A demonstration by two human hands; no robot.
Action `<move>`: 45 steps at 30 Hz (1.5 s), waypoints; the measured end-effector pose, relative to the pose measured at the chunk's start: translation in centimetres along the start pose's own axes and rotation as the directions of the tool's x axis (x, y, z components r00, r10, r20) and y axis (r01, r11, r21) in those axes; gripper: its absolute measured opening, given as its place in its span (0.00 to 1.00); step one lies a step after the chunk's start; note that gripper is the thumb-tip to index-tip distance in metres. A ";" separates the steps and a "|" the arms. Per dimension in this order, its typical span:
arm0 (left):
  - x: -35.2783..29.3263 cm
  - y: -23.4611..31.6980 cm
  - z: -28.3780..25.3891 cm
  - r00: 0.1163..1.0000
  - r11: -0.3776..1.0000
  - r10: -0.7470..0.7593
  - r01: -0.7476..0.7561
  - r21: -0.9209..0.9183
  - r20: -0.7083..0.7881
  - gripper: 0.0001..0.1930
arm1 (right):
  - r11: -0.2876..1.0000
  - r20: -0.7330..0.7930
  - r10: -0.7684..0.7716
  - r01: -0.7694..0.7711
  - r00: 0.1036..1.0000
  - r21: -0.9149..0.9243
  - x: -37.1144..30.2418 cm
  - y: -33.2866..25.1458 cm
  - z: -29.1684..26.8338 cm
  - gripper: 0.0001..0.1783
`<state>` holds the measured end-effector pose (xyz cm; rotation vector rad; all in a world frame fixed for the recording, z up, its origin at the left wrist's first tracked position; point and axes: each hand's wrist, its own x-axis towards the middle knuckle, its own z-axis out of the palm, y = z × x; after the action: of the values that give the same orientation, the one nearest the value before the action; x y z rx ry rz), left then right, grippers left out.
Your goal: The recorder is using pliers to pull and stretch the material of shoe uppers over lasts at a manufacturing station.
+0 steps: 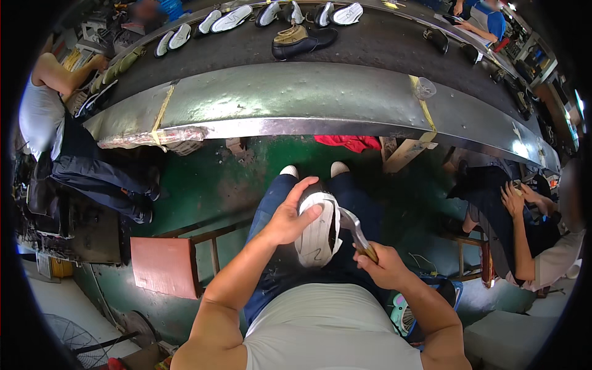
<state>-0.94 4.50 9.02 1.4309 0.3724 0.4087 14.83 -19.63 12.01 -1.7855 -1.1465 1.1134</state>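
Observation:
Above my lap my left hand grips a shoe on its side, thumb lying across its white sole. The sole faces up and carries a pen mark. Dark upper shows at the toe end, and a loose white edge stands up along the right side. My right hand is wrapped round the handle of metal lasting pincers with a curved head. Their jaws touch or nearly touch the shoe's right edge; whether they grip it I cannot tell.
A long dark conveyor bench curves across ahead, bearing several white-soled shoes and a black-and-tan boot. Co-workers sit to the left and right. A brown-topped stool stands at my left, a fan behind it.

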 end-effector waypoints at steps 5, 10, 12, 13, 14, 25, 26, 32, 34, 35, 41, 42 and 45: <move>-0.8 -0.4 0.3 0.999 0.999 0.029 -0.030 0.037 0.016 0.30 | 0.995 0.048 -0.043 0.038 0.998 0.095 0.4 -2.3 1.3 0.18; -1.3 -1.0 0.1 0.999 0.995 0.049 -0.050 0.088 0.014 0.30 | 0.942 0.108 0.005 -0.041 0.994 0.333 1.2 -2.1 2.3 0.15; -1.1 -1.1 -0.3 0.997 0.995 0.066 -0.068 0.071 0.033 0.31 | 0.720 0.278 0.152 -0.299 0.949 0.626 1.8 -4.4 1.1 0.14; -1.0 -1.1 -0.5 0.997 0.995 0.068 -0.070 0.072 0.029 0.31 | 0.581 0.324 0.091 -0.314 0.942 0.751 1.9 -4.3 1.3 0.13; -0.8 -1.0 -0.7 0.998 0.996 0.047 -0.050 0.068 0.052 0.31 | 0.418 0.357 0.022 -0.333 0.934 0.845 2.0 -4.0 1.6 0.13; 0.2 -1.6 -1.1 0.992 0.993 0.001 -0.016 0.117 0.125 0.33 | 0.654 0.354 0.020 -0.280 0.935 0.703 4.5 -3.7 -1.6 0.13; 0.5 -1.5 -1.1 0.991 0.994 -0.017 0.002 0.109 0.136 0.33 | 0.659 0.354 0.020 -0.279 0.935 0.699 4.4 -3.6 -1.3 0.13; 0.8 -2.1 -1.5 0.998 0.988 -0.053 0.050 0.146 0.017 0.31 | 0.822 0.204 0.132 -0.222 0.970 0.525 4.0 -2.7 0.7 0.14; 0.9 -1.9 -1.0 1.000 0.990 -0.025 0.023 0.137 0.010 0.29 | 0.842 0.266 0.106 -0.228 0.958 0.489 4.7 -2.4 -0.1 0.15; 1.0 -1.7 -0.9 0.999 0.989 -0.041 0.039 0.145 0.010 0.28 | 0.840 0.293 0.135 -0.266 0.947 0.472 5.0 -2.5 -0.4 0.14; 1.8 -3.7 -1.8 0.995 0.994 -0.036 0.046 0.103 -0.096 0.24 | 0.985 0.206 0.113 -0.137 0.972 0.106 7.5 -3.0 -0.7 0.09; 1.9 -4.6 -2.0 0.994 1.000 -0.017 0.019 0.020 -0.111 0.23 | 0.985 0.208 0.112 -0.136 0.972 0.104 7.9 -2.0 -0.2 0.09; 2.1 -4.8 -2.3 0.989 0.995 -0.034 0.020 -0.096 -0.145 0.22 | 0.915 -0.067 -0.296 0.263 0.953 -0.308 9.4 1.5 1.4 0.10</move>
<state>0.00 7.07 4.03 1.3063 0.4847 0.5050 16.11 -11.24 7.57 -1.8039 -1.5071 0.6907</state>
